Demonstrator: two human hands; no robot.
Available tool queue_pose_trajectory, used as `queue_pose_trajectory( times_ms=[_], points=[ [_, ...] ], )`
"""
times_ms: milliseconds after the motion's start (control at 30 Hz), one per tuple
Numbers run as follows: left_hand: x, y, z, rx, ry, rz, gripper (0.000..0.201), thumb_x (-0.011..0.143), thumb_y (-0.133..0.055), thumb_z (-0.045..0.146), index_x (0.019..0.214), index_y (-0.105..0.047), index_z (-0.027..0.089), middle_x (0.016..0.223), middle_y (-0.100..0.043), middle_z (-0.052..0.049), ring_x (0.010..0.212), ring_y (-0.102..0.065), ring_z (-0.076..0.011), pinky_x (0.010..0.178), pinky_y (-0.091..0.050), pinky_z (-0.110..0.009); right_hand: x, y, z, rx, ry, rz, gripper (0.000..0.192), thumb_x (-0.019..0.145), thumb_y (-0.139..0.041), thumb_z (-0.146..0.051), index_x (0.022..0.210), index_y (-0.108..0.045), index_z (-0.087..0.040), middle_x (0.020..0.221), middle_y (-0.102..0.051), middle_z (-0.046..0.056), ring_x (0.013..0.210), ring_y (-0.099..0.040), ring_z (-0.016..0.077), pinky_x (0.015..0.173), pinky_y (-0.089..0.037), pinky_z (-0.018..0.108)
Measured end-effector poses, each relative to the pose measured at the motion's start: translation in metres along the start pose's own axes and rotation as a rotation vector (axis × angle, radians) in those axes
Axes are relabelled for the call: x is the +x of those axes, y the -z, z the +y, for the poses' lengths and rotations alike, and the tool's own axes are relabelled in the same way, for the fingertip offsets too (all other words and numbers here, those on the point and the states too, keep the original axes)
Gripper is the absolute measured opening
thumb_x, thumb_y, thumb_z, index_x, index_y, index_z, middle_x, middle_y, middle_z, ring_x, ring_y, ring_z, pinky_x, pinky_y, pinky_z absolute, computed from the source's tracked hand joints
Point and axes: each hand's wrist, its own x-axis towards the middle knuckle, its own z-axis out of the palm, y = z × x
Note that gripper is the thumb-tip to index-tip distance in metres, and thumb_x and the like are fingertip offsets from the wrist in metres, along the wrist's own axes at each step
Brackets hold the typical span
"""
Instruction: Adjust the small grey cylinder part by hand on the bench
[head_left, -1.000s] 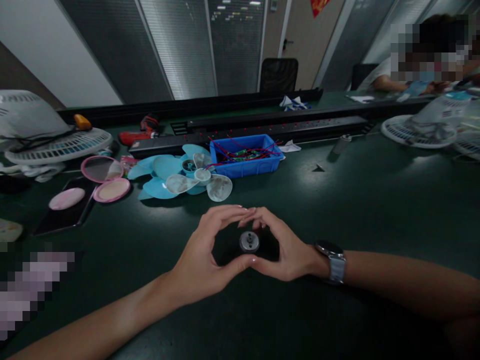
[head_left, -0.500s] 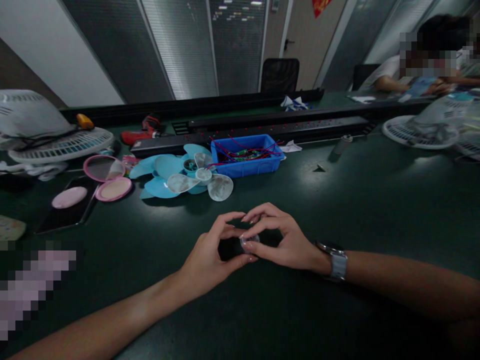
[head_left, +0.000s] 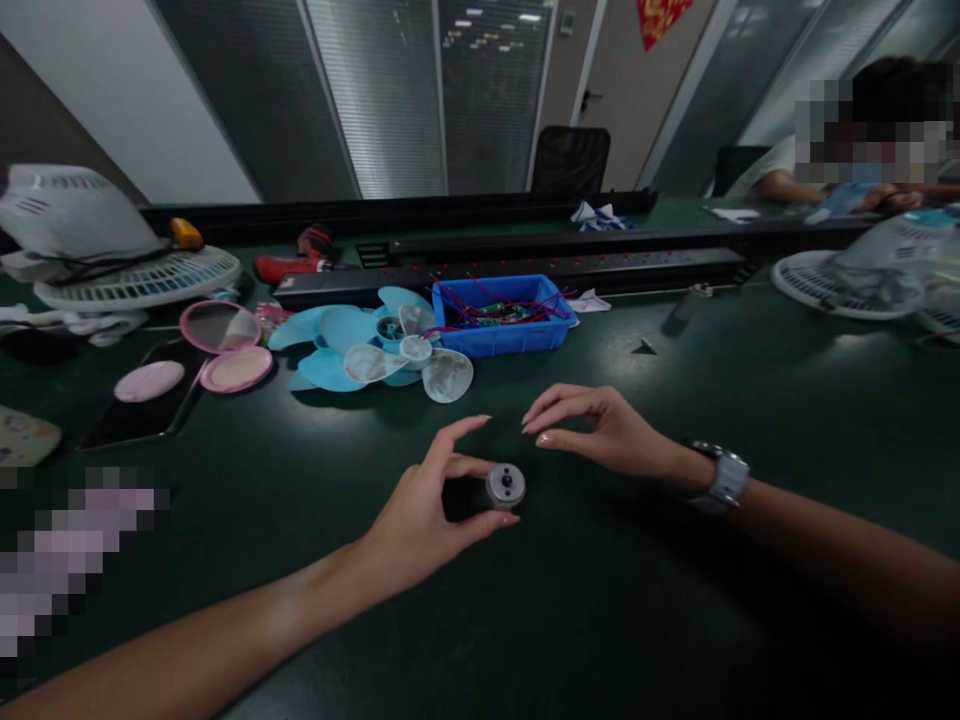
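My left hand [head_left: 431,500] holds a small round metal motor [head_left: 506,484] between the thumb and a finger, with the index finger raised off it. The motor's flat top faces up, showing a dark centre and two small holes. My right hand [head_left: 592,430] hovers to the right and slightly beyond the motor, apart from it. Its fingers stretch toward the left, the thumb a little apart below them, and nothing shows between them. On that wrist is a watch [head_left: 724,475].
Beyond my hands lie blue fan blades [head_left: 337,345], a greyish fan blade [head_left: 448,375] and a blue bin [head_left: 502,340] of wired circuit boards. A small cylinder [head_left: 694,298] stands at right. Left are a phone [head_left: 142,425], a pink compact [head_left: 236,370] and a fan [head_left: 142,280]. A person sits far right.
My right hand has let go of the motor and moved up and to the right. The motor's top is uncovered, and my left hand keeps its hold. The view has shifted slightly.
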Motion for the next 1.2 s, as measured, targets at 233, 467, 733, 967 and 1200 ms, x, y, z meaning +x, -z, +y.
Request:
queue_pose_trajectory(
  times_ms=[233, 467, 733, 967, 1200],
  points=[
    [0.001, -0.001, 0.0, 0.004, -0.004, -0.003, 0.081, 0.078, -0.076, 0.025, 0.14, -0.025, 0.024, 0.108, -0.074, -0.005, 0.106, -0.069, -0.0232, 0.098, -0.048, -0.042, -0.015, 0.003, 0.023, -0.205, -0.006, -0.041, 0.022, 0.083, -0.073, -0.029, 0.105, -0.074, -0.03, 0.105, -0.073, 0.003, 0.107, -0.061, 0.0201, 0.094, -0.049, 0.04],
    [0.0, 0.0, -0.001, 0.018, 0.004, -0.011, 0.079, 0.078, -0.076, 0.026, 0.139, -0.026, 0.026, 0.109, -0.073, -0.004, 0.107, -0.068, -0.0234, 0.098, -0.047, -0.041, -0.015, 0.001, 0.029, -0.354, 0.004, -0.017, 0.036, 0.079, -0.076, -0.031, 0.114, -0.069, -0.031, 0.129, -0.064, 0.003, 0.131, -0.048, 0.0255, 0.109, -0.038, 0.05],
    [0.001, -0.001, -0.002, 0.004, 0.009, -0.007, 0.08, 0.077, -0.077, 0.027, 0.138, -0.026, 0.028, 0.109, -0.073, -0.001, 0.106, -0.067, -0.022, 0.098, -0.046, -0.038, -0.015, -0.004, 0.028, -0.086, -0.083, 0.019, 0.04, 0.08, -0.075, -0.026, 0.118, -0.067, -0.028, 0.123, -0.069, 0.002, 0.109, -0.068, 0.0227, 0.11, -0.043, 0.046],
    [0.0, 0.0, -0.003, 0.01, -0.018, -0.018, 0.079, 0.079, -0.076, 0.025, 0.139, -0.025, 0.028, 0.107, -0.074, -0.001, 0.105, -0.068, -0.0226, 0.096, -0.046, -0.038, -0.009, -0.019, -0.011, 0.232, 0.002, 0.142, 0.04, 0.077, -0.077, -0.016, 0.115, -0.065, -0.024, 0.123, -0.068, 0.005, 0.096, -0.073, 0.018, 0.089, -0.061, 0.033],
    [0.0, -0.001, -0.004, -0.046, -0.05, -0.02, 0.078, 0.08, -0.075, 0.023, 0.139, -0.025, 0.028, 0.114, -0.072, -0.003, 0.107, -0.067, -0.0215, 0.094, -0.049, -0.035, -0.001, -0.031, -0.037, 0.143, 0.168, 0.034, 0.027, 0.081, -0.073, -0.013, 0.106, -0.07, -0.023, 0.109, -0.073, 0.004, 0.11, -0.066, 0.0193, 0.096, -0.055, 0.036]
  ],
)
